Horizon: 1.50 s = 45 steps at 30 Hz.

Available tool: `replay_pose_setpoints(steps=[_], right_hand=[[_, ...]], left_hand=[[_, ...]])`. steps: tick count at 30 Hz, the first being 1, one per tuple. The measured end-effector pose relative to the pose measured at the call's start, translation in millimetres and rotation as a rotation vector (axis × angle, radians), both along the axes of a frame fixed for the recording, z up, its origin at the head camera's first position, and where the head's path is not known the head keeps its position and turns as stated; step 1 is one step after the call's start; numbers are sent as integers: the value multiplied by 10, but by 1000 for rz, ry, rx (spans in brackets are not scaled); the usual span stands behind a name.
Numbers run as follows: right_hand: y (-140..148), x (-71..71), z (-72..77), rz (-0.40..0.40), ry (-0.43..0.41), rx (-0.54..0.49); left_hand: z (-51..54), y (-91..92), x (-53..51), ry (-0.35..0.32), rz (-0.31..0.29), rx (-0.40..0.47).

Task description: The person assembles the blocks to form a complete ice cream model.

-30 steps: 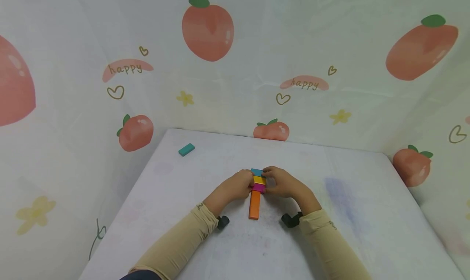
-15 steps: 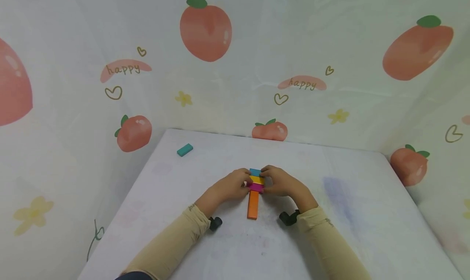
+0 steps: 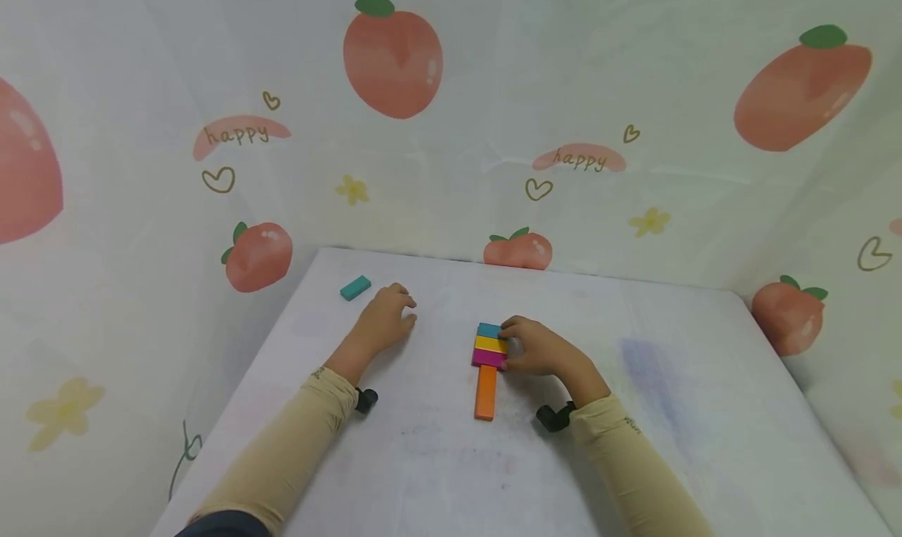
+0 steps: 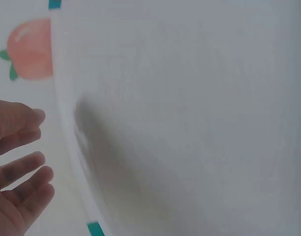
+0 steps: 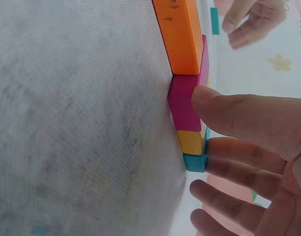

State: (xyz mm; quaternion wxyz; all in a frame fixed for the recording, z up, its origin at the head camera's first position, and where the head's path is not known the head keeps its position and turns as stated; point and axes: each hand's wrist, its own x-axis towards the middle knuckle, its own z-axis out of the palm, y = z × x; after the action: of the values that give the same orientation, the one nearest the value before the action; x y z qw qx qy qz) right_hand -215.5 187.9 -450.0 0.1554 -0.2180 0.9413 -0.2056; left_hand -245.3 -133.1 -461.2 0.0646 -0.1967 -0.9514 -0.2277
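Small rectangular blocks lie on a white-covered table. A blue block [image 3: 489, 329], a yellow block [image 3: 491, 344] and a magenta block [image 3: 488, 358] sit side by side. An orange block [image 3: 485, 394] extends from the magenta one toward me. My right hand [image 3: 539, 347] rests at the row's right ends. In the right wrist view its thumb [image 5: 229, 105] touches the magenta block and its fingers reach the blue one. My left hand [image 3: 380, 319] holds nothing, its fingers loosely bent. It is closest to a separate teal block [image 3: 355, 288], still apart from it.
A cloth backdrop [image 3: 451, 185] with printed fruit, hearts and flowers stands behind the table [image 3: 599, 459] and along its sides. A purple smudge [image 3: 651, 376] marks the cover on the right. Black wrist devices are strapped below both hands.
My left hand has let go of the row's left side and moved left and away from me, near the teal block. The right hand stays by the row, almost unmoved.
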Motion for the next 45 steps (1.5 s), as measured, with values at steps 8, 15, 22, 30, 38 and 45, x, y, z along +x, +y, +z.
replay_pose_setpoints(steps=[8,15,22,30,38,45], right_hand=[[-1,0,0,12,9,13],[-3,-9,14,12,10,10],[-18,-11,27,-10,1,-9],[-4,-31,29,6,10,-23],[-22,-37,42,-6,-8,-7],[-30,-29,59,-15,-14,-10]], left_hand=[[65,-478,-172,-68,160,11],[50,-759,-334,-67,249,-15],[33,-866,-358,-69,295,-52],[39,-872,-362,-106,309,-42],[-12,-868,-400,-109,305,-17],[-40,-820,-433,-107,279,-10]])
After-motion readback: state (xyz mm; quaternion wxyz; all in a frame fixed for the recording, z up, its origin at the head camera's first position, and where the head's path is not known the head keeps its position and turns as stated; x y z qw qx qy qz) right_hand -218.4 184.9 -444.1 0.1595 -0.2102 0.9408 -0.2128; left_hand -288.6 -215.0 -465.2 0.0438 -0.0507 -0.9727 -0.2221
